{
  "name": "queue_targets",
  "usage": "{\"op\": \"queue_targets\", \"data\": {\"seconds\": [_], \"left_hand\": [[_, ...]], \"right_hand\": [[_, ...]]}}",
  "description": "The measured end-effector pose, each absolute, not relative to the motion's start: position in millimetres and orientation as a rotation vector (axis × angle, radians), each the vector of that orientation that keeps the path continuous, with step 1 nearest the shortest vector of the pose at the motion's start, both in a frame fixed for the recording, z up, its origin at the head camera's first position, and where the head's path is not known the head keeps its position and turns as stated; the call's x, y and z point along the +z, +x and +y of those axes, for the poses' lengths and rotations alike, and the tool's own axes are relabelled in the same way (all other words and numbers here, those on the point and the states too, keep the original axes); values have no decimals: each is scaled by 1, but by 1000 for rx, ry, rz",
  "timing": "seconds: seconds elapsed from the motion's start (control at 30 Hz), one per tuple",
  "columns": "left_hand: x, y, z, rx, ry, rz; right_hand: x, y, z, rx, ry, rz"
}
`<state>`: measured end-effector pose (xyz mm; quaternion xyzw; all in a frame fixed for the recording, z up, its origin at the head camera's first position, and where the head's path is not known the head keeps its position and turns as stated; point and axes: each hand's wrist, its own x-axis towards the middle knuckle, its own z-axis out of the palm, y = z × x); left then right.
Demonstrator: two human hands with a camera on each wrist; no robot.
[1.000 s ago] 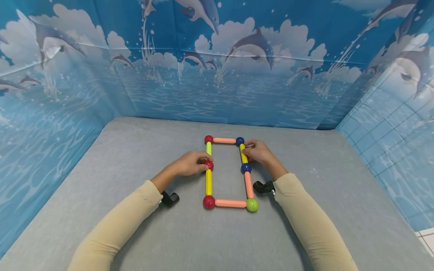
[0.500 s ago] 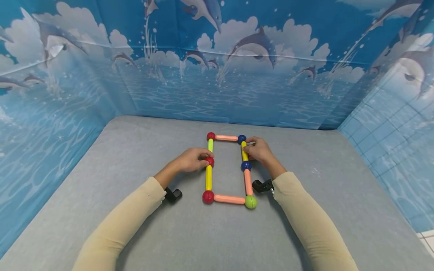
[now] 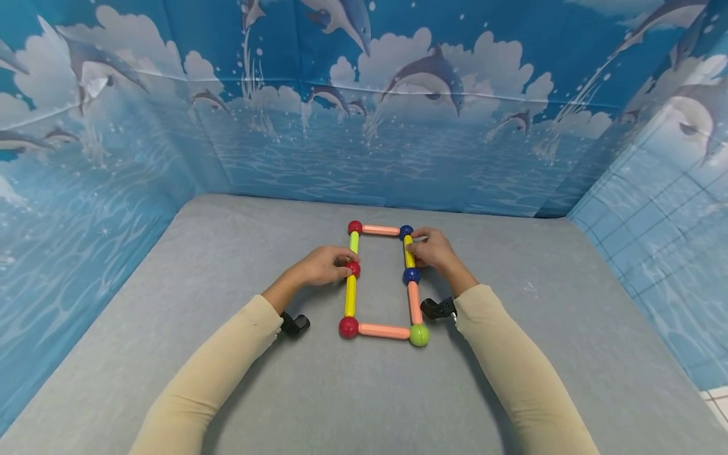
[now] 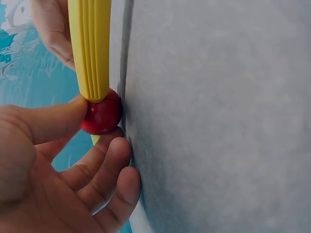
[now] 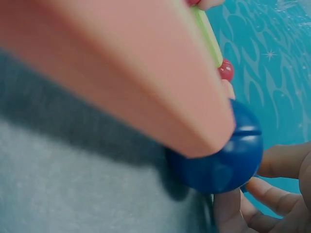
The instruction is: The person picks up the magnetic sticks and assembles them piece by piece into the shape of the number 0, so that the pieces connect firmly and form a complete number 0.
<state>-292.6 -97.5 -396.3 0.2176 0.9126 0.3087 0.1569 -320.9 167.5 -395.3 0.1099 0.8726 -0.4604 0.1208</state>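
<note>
Sticks and balls form a flat closed rectangle. My left hand [image 3: 324, 265] pinches the red ball [image 3: 354, 270] midway along the left side, thumb and fingers on it. Joined to that ball are a yellow stick [image 3: 351, 297] nearer me and a lime stick [image 3: 354, 242] beyond. Across from it, my right hand [image 3: 433, 249] grips the other yellow stick [image 3: 409, 254], between two blue balls. The nearer blue ball [image 5: 218, 155] fills much of the right wrist view, with a salmon stick [image 5: 146, 73] in front. The right fingers' contact is partly hidden there.
A red ball [image 3: 349, 327] and a green ball [image 3: 419, 335] are the near corners, joined by a salmon stick [image 3: 384, 331]. Another salmon stick [image 3: 381, 230] closes the far side. A dolphin-print curtain [image 3: 364, 158] rises behind the grey table [image 3: 307, 392].
The whole rectangle has slid a little away from me, both hands going with it. Its near right part has also shifted slightly left. Both hands keep their holds.
</note>
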Motion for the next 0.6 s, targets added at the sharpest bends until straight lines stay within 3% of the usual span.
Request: {"op": "queue_targets", "data": {"seconds": [0.6], "left_hand": [[-398, -296, -95, 908, 620, 2617]], "right_hand": [[-400, -323, 171, -1398, 321, 2534]]}}
